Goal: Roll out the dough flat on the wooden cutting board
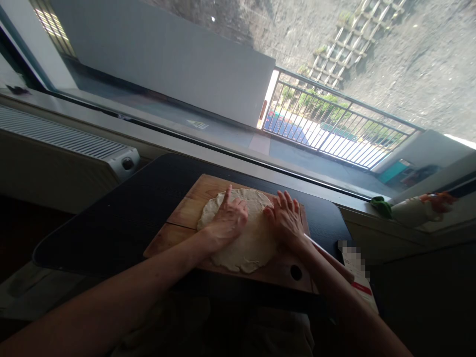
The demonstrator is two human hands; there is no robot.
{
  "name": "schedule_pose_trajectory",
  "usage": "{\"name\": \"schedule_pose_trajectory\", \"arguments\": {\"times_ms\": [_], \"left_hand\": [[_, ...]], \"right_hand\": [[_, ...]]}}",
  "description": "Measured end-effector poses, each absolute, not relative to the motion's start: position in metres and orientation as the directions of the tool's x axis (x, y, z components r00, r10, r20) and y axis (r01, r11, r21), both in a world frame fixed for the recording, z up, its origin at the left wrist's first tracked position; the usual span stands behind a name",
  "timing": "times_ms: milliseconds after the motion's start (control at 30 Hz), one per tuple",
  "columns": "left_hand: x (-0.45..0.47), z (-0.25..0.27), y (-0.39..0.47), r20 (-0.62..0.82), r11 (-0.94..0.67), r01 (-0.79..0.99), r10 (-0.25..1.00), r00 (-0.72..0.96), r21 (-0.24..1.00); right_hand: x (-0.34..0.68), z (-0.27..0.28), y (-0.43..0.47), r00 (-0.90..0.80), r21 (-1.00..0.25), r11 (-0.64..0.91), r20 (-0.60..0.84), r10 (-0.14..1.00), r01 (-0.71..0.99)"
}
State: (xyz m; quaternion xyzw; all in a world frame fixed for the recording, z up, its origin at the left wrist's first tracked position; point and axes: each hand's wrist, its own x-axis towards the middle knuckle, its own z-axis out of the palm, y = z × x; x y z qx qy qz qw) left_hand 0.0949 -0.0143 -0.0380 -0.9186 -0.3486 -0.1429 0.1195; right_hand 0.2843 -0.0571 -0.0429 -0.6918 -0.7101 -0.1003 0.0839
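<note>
Dim room behind a wide window with a grey sill (238, 166); outside, a metal-barred railing (333, 127) in daylight. Items, left to right:

White ribbed radiator (70, 153): below the sill, far left.

Black worktop with rounded corners (107, 223): carries the board.

Brown rectangular wooden board (186, 208): flat on the worktop, dark round hole near its near right corner.

Bare left hand (229, 220): palm down on the left part of the dough, index finger extended, remaining fingers bent; whether any dough is pinched beneath cannot be told.

Roughly round sheet of pale, matt dough (256, 243): flat on the board, under the left hand and reaching to the right hand; its near part lies bare between the wrists. Uneven edge, a small ragged fold near the bottom. Judged soft, limp, fairly light, perhaps a little tacky; likely to stretch or tear if pulled at one point. Best hold: both palms spread underneath, from opposite sides.

Bare right hand (287, 218): fingers apart, laid over the dough's right margin, clamped on nothing visible.

Smooth wooden rod (329, 258): partly hidden by the right forearm.

Pale packet with red band (359, 277): right of the rod, partly blurred.

Green crumpled item (381, 206): on the sill, far right.
</note>
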Motion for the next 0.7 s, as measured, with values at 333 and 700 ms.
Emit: {"name": "schedule_pose_trajectory", "arguments": {"times_ms": [333,700], "left_hand": [[0.096,-0.044,-0.011,0.348,-0.732,0.672,0.604,0.717,-0.115],[0.098,-0.040,-0.015,0.347,-0.716,0.677,0.600,0.721,-0.170]], "right_hand": [[0.333,-0.027,-0.068,-0.153,-0.109,0.176,0.188,0.970,0.978],[0.337,-0.017,-0.034,0.025,-0.291,-0.004,0.068,0.997,0.957]]}}
